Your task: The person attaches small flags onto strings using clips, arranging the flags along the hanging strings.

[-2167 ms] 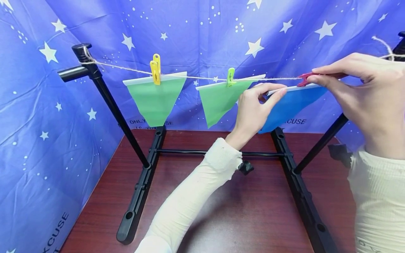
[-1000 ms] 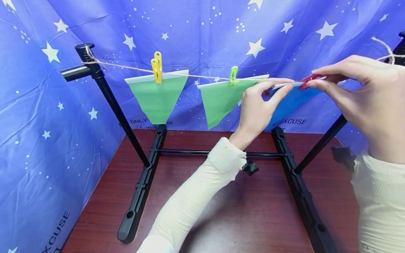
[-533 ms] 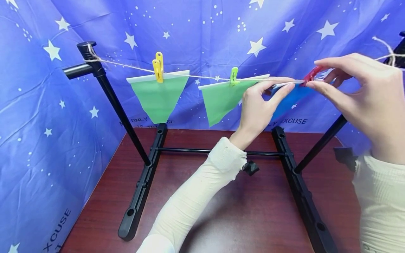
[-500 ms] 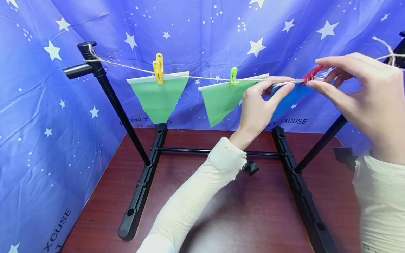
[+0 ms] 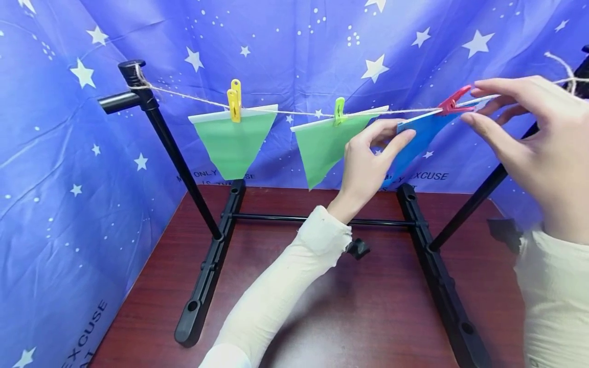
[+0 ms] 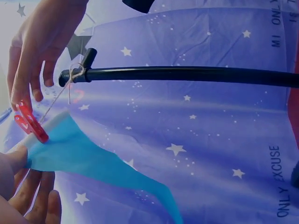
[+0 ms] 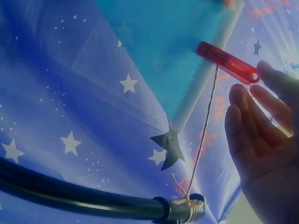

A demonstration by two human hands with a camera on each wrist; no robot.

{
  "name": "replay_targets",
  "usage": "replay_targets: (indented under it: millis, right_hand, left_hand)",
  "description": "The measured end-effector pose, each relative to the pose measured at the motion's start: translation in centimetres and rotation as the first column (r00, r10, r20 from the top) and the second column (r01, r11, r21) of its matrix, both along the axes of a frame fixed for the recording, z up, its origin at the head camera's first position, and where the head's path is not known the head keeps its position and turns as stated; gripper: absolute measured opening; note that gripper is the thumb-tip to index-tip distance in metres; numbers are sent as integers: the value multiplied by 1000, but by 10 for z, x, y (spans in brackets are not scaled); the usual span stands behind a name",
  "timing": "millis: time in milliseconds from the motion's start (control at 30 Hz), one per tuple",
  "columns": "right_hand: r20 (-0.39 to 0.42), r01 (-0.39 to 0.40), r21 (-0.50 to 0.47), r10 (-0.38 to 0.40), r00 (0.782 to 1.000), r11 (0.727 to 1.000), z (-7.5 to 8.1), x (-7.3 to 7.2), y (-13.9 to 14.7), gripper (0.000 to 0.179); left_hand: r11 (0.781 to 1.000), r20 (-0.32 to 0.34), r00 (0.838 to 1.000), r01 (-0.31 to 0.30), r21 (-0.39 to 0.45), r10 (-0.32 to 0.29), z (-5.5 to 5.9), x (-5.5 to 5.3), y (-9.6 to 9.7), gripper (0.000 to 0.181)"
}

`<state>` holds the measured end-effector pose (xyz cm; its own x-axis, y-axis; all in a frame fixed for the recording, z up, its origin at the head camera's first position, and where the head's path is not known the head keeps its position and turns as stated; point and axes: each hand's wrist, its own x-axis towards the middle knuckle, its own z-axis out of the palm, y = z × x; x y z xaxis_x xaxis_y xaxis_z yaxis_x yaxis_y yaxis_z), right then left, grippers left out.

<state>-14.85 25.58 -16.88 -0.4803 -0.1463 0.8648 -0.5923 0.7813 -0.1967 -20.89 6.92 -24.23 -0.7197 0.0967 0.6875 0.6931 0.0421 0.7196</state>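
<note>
A red clothespin (image 5: 452,103) sits on the string and the white top edge of a blue pennant flag (image 5: 416,135), its handles spread apart. My left hand (image 5: 368,166) pinches the flag's left corner between thumb and fingers; the left wrist view shows the same hand (image 6: 23,186) below the clothespin (image 6: 32,123). My right hand (image 5: 538,133) is at the handle ends, thumb and index finger parted around them. In the right wrist view its fingertips (image 7: 238,91) lie close by the clothespin's end (image 7: 229,63). The flag hangs slanted, partly behind my left hand.
Two green flags (image 5: 230,143) hang further left on the string (image 5: 184,96), held by a yellow clothespin (image 5: 234,105) and a green clothespin (image 5: 339,110). The string runs between posts of a black stand (image 5: 172,153) on a dark red table (image 5: 359,306). A starry blue curtain (image 5: 294,51) stands behind.
The red clothespin's handles have sprung apart as my right thumb and index finger loosened and drew slightly right. My left hand dipped a little, still pinching the blue flag's corner.
</note>
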Motion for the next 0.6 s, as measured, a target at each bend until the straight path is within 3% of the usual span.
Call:
replay_targets:
  millis: [300, 600]
  right_hand:
    - [31, 15, -22, -14, 999, 1000, -9, 5, 6, 41]
    - [50, 34, -37, -33, 998, 999, -26, 14, 8, 38]
  left_hand:
    - [999, 22, 999, 41, 26, -42, -15, 2, -11, 24]
    - [999, -24, 999, 47, 15, -46, -30, 14, -26, 21]
